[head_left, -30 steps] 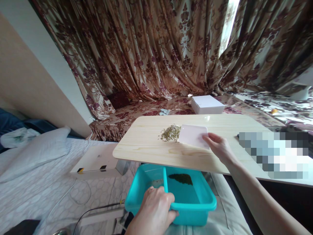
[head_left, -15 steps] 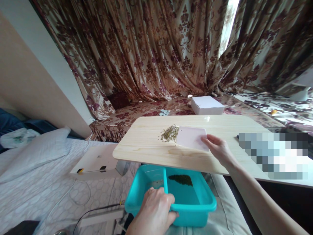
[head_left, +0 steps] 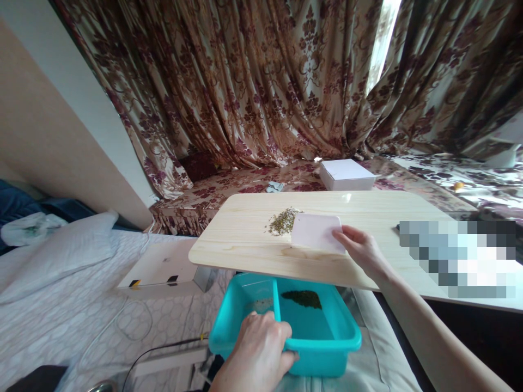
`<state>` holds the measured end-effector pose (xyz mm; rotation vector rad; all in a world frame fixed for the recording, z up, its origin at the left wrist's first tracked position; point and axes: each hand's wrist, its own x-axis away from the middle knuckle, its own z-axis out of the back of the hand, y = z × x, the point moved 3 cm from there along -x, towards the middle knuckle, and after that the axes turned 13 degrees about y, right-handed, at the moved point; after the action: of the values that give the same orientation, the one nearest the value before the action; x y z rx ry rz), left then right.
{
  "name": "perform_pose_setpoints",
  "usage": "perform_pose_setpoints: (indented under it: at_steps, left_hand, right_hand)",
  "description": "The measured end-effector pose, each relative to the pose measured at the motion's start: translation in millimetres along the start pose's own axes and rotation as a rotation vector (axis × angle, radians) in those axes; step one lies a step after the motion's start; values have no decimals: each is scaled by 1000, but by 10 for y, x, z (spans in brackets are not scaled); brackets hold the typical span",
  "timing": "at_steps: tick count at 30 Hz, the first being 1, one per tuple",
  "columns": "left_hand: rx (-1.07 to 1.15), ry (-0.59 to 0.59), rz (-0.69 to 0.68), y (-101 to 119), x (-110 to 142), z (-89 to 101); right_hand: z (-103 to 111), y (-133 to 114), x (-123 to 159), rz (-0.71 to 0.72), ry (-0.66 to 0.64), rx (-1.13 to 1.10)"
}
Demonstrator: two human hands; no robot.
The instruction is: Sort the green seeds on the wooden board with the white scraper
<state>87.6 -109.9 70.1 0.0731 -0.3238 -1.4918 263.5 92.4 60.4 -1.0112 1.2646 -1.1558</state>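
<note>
My right hand [head_left: 362,251] pinches a white plastic scraper card [head_left: 315,232] and holds it flat-edged on a pale wooden tabletop [head_left: 253,239]. A small heap of dried green-yellow bits [head_left: 281,221] lies just left of the card's edge. Below the table's near edge, my left hand [head_left: 257,354] grips the front rim of a teal two-compartment tub [head_left: 327,348]. A dark green pile [head_left: 302,299] sits in the tub's right compartment, and a few specks lie in the left one.
A white box [head_left: 345,173] stands beyond the table on a floral-covered ledge, with patterned curtains [head_left: 253,81] behind. A bed with a white pillow [head_left: 61,250] and a flat white box [head_left: 159,264] lies to the left. Cables trail over the bedding. A blurred patch covers the table's right part.
My right hand has slid the scraper card a little leftward and nearer, pressing the heap of dried bits along. The left hand and the tub have stayed put.
</note>
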Motion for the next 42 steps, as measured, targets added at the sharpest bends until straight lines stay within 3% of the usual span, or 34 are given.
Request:
perform_pose_setpoints:
  at_steps: [5,15,17,20,22,24,28,35,42]
  left_hand:
    - [-1,-4,8,10,-4,17]
    - [19,87,9,-184,31,-10]
    - [3,93,9,-183,24,0]
    - [-11,80,-8,-65,13,40]
    - [8,0,-18,61,17,57]
    - [13,-76,-35,182,24,69]
    - [19,-109,-28,294,16,86]
    - [32,-115,10,233,18,41]
    - [36,-92,8,216,9,15]
  right_hand:
    - [-32,-5,76,-45,-72,-11]
    - [-19,-115,272,-89,-400,7]
    - [60,-131,263,-86,-347,11]
    - [237,-95,183,-56,-92,-15]
    - [337,-28,122,-35,74,-10]
    - [374,43,80,-16,152,8]
    - [279,105,74,32,158,26]
    - [32,120,146,29,62,27]
    - [249,98,50,79,203,79]
